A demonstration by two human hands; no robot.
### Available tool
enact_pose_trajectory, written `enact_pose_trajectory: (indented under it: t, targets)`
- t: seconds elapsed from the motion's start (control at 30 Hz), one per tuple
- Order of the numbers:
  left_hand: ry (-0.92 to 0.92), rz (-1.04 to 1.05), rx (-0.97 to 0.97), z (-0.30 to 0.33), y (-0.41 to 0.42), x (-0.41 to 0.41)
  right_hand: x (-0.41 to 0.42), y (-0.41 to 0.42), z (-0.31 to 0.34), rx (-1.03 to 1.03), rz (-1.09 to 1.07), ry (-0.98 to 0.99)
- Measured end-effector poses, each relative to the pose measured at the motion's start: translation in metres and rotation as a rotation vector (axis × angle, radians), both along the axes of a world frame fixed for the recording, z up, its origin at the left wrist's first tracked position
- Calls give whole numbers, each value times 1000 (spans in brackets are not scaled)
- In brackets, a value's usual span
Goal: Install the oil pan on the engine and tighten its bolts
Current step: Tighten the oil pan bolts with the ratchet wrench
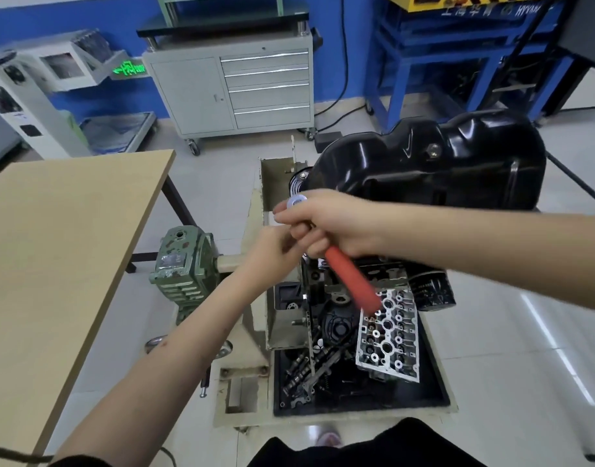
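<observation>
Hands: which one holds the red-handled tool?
The right hand, reaching in from the right, grips the red-handled tool; the left hand only meets it near the tool's head.

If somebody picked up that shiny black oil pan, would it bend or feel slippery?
The oil pan probably stays stiff: it looks like pressed metal with ridges and keeps its shape on the engine. Its glossy black surface shows glare, so it may feel a bit slippery. It is large and bulky next to the right hand, so two hands would likely suit it best.
</observation>
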State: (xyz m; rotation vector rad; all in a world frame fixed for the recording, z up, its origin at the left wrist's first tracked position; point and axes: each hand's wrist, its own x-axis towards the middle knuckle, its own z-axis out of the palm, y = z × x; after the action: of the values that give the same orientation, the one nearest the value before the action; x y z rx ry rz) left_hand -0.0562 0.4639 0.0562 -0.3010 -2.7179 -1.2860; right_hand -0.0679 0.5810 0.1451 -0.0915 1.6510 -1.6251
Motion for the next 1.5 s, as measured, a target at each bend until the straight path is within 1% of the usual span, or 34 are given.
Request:
enact_pose_trajectory:
  t: [0.03, 0.1, 0.13, 0.17, 0.2, 0.23, 0.27, 0.33, 0.4, 0.47, 0.5, 0.53, 0.6, 0.63, 0.67, 0.7, 0.73, 0.77, 0.8, 0.83, 0.9, 0.93, 0.97, 1.0, 1.03, 1.1, 1.2, 1.23, 1.27, 1.33, 1.37, 1.4, 1.43, 1.5]
  targets:
    - [9, 4, -3, 1, -1, 0, -8, 2, 8, 181, 159, 148]
    - [-2, -37, -37, 3, -1, 1, -23, 12, 21, 608, 529, 653]
    - [-20, -77, -62, 4, 0, 1, -30, 15, 25, 760, 698, 919]
    - [-31, -115, -71, 5, 0, 1, -32, 17, 27, 860, 817, 1141]
    - [-31, -137, -69, 6, 0, 0, -31, 17, 30, 919, 871, 1293]
    - [-19, -146, -61, 7, 0, -1, -30, 16, 31, 927, 861, 1348]
    - [3, -151, -54, 7, -1, -3, -30, 15, 32, 901, 829, 1330]
    - [21, -167, -72, 9, -1, -6, -29, 13, 31, 854, 788, 1220]
    - [-7, -185, -97, 9, -3, -7, -33, 13, 30, 866, 813, 1110]
    - [-8, -183, -95, 8, -3, -7, -31, 16, 27, 828, 761, 917]
    - [-10, -171, -89, 7, -3, -8, -27, 18, 24, 740, 660, 758]
    - [-13, -159, -73, 6, -3, -9, -21, 20, 19, 600, 509, 568]
    - [-20, -171, -27, 5, -2, -9, -2, 20, 5, 201, 124, 197]
    - [-27, -183, -22, 5, -1, -9, 7, 18, -2, 18, -61, 85]
    - [-31, -179, -27, 5, 0, -9, 13, 13, -9, -102, -199, 33]
    - [-36, -159, -25, 5, 0, -8, 18, 9, -12, -159, -263, 14]
    - [-35, -133, -14, 6, -1, -6, 18, 5, -14, -160, -258, 25]
    - [-29, -112, -8, 5, -2, -6, 14, 3, -11, -100, -187, 56]
    - [-20, -99, -15, 4, -4, -6, 7, 5, -7, 12, -54, 115]
    - [-14, -101, -27, 3, -6, -6, -2, 8, 1, 176, 123, 220]
    - [-7, -150, -56, 5, -6, -4, -21, 15, 20, 544, 524, 580]
    - [-10, -180, -66, 5, -5, -4, -27, 16, 28, 668, 701, 770]
    - [-18, -201, -67, 6, -5, -4, -32, 16, 34, 746, 829, 926]
    - [-31, -211, -65, 7, -4, -5, -34, 16, 38, 794, 896, 1028]
    - [-42, -217, -67, 8, -4, -6, -34, 16, 41, 802, 908, 1055]
    - [-54, -220, -74, 9, -3, -8, -31, 18, 39, 772, 855, 1001]
    - [-66, -227, -90, 9, -1, -10, -27, 30, 26, 713, 618, 918]
    - [-56, -235, -80, 9, 0, -10, -23, 35, 21, 639, 504, 807]
    - [-46, -241, -66, 8, 1, -10, -15, 38, 14, 517, 371, 638]
    - [-31, -231, -58, 7, 2, -9, 4, 36, 0, 170, 70, 240]
    - [-34, -226, -49, 6, 1, -9, 13, 31, -8, -1, -59, 96]
    - [-50, -218, -24, 4, -1, -8, 19, 25, -15, -112, -163, 13]
    - [-66, -210, 16, 4, -2, -7, 22, 19, -19, -174, -225, -35]
    - [-85, -186, 74, 4, -3, -6, 18, 11, -16, -187, -224, -80]
